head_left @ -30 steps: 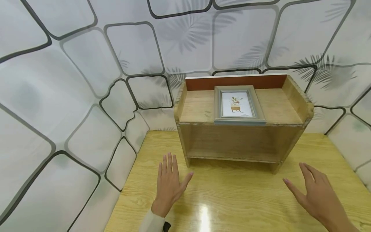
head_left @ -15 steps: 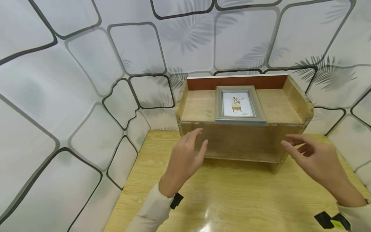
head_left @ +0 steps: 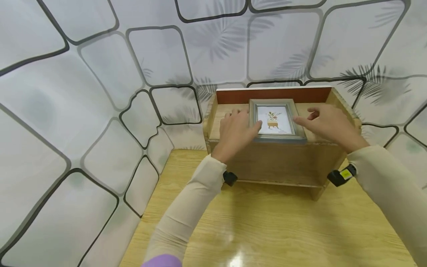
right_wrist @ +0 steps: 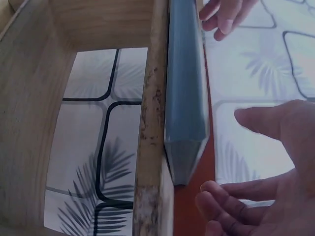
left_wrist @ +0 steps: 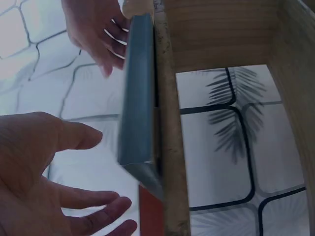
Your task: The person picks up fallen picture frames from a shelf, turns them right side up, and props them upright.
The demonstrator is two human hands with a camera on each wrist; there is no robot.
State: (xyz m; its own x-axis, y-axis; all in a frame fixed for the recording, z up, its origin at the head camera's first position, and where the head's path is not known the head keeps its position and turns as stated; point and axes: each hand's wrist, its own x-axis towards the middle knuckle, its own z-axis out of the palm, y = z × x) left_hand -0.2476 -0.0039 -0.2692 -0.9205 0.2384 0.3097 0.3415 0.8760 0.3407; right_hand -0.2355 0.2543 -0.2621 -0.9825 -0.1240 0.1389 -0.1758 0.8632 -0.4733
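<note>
L hand (head_left: 235, 133) + R hand (head_left: 330, 122) | risen vs prev, now flanking pic frame (head_left: 277, 122) | fingers released, both

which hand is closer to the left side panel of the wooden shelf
Left. In the head view, the left hand is just right of the panel; the right hand is beyond the picture frame.

And there at one o'clock, the picture frame (head_left: 281, 138) had a smooth, silvery satin sheen round white, papery artwork (head_left: 277, 119)! My shelf (head_left: 277, 163) was pale wood, its front edge (right_wrist: 150, 123) rough and chipped; at its six o'clock, the wood-grained tabletop (head_left: 270, 222) shone glossy; my cloth sleeves (head_left: 185, 211) looked matt.
</note>
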